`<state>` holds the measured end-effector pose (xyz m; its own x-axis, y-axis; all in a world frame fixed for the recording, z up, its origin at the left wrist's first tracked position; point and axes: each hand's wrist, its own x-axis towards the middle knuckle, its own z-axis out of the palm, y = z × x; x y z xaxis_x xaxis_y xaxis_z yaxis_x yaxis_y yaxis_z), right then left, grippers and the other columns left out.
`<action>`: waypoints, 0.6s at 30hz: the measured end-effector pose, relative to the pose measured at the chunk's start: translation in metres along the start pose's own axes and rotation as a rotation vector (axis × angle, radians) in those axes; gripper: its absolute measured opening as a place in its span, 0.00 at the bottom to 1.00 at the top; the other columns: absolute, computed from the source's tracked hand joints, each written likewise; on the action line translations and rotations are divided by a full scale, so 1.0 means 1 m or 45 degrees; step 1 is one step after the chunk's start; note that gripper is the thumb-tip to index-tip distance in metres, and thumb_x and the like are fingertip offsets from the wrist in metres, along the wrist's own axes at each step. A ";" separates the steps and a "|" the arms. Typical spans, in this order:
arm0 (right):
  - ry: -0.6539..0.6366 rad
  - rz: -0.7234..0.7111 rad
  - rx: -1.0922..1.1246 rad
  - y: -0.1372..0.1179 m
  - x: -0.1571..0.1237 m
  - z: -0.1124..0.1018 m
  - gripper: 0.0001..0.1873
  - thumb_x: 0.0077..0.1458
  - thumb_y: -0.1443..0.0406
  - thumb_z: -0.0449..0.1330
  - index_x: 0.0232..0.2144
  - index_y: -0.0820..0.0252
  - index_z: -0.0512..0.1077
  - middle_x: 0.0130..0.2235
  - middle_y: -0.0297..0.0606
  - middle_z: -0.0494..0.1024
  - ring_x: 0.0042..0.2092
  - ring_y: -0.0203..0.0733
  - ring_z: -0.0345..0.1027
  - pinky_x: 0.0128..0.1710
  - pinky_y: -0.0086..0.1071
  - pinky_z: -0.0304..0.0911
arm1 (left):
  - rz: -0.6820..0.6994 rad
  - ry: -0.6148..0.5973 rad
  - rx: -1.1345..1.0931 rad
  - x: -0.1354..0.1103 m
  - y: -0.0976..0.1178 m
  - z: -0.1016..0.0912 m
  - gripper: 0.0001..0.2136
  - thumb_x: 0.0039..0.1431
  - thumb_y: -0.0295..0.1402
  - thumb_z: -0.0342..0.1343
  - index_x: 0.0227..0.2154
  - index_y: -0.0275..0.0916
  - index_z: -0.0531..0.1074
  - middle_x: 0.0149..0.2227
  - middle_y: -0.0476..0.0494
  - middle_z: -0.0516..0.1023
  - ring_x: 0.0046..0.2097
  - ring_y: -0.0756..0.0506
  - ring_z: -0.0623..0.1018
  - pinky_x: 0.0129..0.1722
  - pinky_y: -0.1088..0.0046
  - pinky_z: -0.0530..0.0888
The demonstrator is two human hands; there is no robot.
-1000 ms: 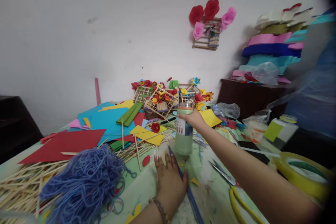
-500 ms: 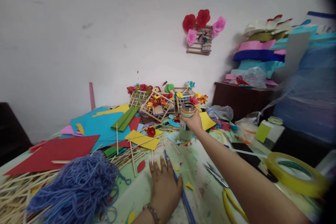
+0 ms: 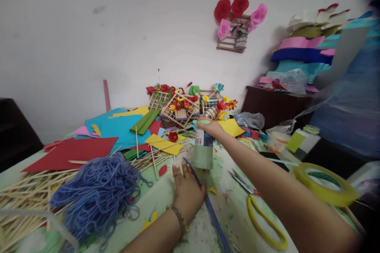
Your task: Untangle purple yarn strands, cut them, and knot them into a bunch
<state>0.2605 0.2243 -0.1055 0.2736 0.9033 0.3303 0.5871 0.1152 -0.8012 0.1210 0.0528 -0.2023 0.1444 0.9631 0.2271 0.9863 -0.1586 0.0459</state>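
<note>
My right hand [image 3: 211, 128] grips a pale green bottle [image 3: 203, 154] round its neck, beneath the metal-coloured mouth. The bottle has a printed label with small figures and stands nearly upright beyond my left hand; whether its base touches the table I cannot tell. My left hand [image 3: 190, 189] lies palm down on the stained cloth [image 3: 160, 205], fingers stretched out. A bundle of blue yarn strands [image 3: 218, 225] runs beneath that hand, between forefinger and thumb. To its left is a tangled heap of blue yarn [image 3: 101, 193]. Yellow-handled scissors [image 3: 251, 201] lie under my right forearm.
Thin wooden sticks [image 3: 23, 197] pile up at the left, with red paper [image 3: 74, 152] and blue paper [image 3: 121, 130] behind. Stick frames with paper flowers [image 3: 181, 106] lean at the back. A yellow tape roll [image 3: 325, 184] and a glue jar [image 3: 303, 142] are at the right.
My right hand has brought the bottle nearer to me and slightly left. My left hand stays on the blue strands. The view has shifted a little.
</note>
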 end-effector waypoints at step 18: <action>0.571 -0.008 0.115 0.004 0.046 -0.115 0.35 0.32 0.56 0.70 0.42 0.63 0.63 0.44 0.48 0.73 0.44 0.50 0.70 0.42 0.41 0.68 | 0.033 -0.006 0.055 -0.001 -0.003 -0.007 0.32 0.60 0.46 0.39 0.59 0.26 0.60 0.61 0.25 0.60 0.61 0.24 0.58 0.60 0.44 0.38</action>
<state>0.3635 0.2188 -0.0362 0.5846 0.6368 0.5027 0.5264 0.1738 -0.8323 0.1177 0.0506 -0.1963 0.1704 0.9598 0.2230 0.9847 -0.1743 -0.0024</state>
